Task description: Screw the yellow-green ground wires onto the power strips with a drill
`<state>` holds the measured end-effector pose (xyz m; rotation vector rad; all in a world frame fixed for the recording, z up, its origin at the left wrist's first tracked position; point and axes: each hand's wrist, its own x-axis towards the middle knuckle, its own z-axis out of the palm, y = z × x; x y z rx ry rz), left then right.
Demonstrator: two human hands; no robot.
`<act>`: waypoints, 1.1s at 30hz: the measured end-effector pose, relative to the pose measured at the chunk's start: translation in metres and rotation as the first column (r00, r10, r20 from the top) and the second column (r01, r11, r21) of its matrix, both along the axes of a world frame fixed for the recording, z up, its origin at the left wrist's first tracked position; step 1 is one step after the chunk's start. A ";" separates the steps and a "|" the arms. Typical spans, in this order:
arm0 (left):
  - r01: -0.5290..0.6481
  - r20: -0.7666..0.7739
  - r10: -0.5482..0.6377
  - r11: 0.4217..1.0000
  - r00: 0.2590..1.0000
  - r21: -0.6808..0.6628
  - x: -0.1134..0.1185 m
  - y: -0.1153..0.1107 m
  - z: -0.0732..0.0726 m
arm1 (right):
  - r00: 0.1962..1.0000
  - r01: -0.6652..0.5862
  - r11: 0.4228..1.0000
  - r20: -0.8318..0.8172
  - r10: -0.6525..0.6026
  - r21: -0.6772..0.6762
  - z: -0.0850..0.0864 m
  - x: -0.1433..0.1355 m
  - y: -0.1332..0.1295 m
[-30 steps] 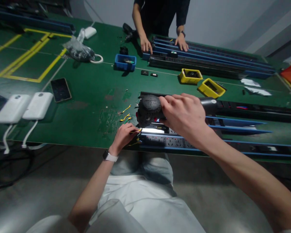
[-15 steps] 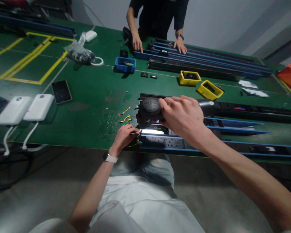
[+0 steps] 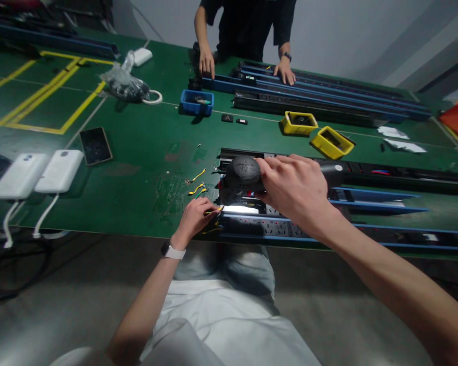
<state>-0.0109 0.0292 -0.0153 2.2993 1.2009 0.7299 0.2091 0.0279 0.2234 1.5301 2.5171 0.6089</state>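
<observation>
My right hand [image 3: 295, 188] is wrapped around the handle of a black power drill [image 3: 242, 173]. The drill's narrow front end points down and to the left, and a bright light patch lies beneath it. It reaches the left end of a blue-edged socket strip [image 3: 267, 227] at the table's near edge. Beside that end, my left hand [image 3: 197, 217] pinches a short yellow wire [image 3: 215, 211] close to the drill's tip. Whether the tip touches a screw there is too small to tell. Several loose yellow and green wires [image 3: 196, 189] lie just beyond my left hand.
Across the green table [image 3: 137, 193], another person's hands [image 3: 284, 70] rest on long blue bars [image 3: 320, 90]. Between us stand a blue bin [image 3: 197, 102] and two yellow bins [image 3: 332, 143]. White power banks [image 3: 59, 171] and a phone [image 3: 96, 146] lie on the left.
The drill and my right hand have shifted slightly to the right and down, its tip now showing by the wire. The other person's hand and a blue bar have slid left.
</observation>
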 end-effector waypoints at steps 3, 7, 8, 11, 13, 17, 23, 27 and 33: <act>-0.001 -0.012 0.001 1.000 1.000 0.008 0.000 0.000 0.002 | 1.000 0.011 1.000 0.003 -0.011 0.001 -0.001 0.001 0.004; 0.000 -0.005 0.000 1.000 1.000 0.017 0.001 -0.001 0.004 | 1.000 0.012 1.000 -0.013 -0.013 -0.019 0.000 0.001 0.008; 0.002 0.001 -0.002 1.000 1.000 0.017 0.001 -0.001 0.004 | 1.000 0.011 1.000 -0.015 -0.011 -0.026 0.000 0.000 0.008; 0.009 0.010 -0.009 1.000 1.000 0.016 0.001 -0.001 0.002 | 1.000 0.010 0.999 -0.013 -0.010 -0.030 0.000 0.000 0.008; 0.009 0.006 -0.009 1.000 1.000 0.011 0.001 0.000 0.001 | 1.000 0.007 1.000 -0.007 -0.007 -0.019 0.000 0.000 0.008; -0.010 -0.022 0.010 1.000 1.000 0.008 0.001 0.000 0.001 | 1.000 0.007 1.000 -0.001 -0.007 -0.007 -0.002 0.001 0.012; -0.045 -0.050 0.046 0.999 0.998 0.017 0.003 -0.001 0.007 | 0.999 0.033 0.999 -0.017 -0.033 -0.025 -0.002 0.002 0.014; -0.040 -0.050 0.041 0.999 0.998 0.012 0.002 -0.001 0.006 | 1.000 0.024 0.999 0.001 -0.024 -0.023 -0.001 0.001 0.011; -0.035 -0.051 0.036 0.999 0.998 0.025 0.002 -0.001 0.004 | 1.000 0.008 1.000 0.016 -0.008 -0.010 0.001 -0.004 0.008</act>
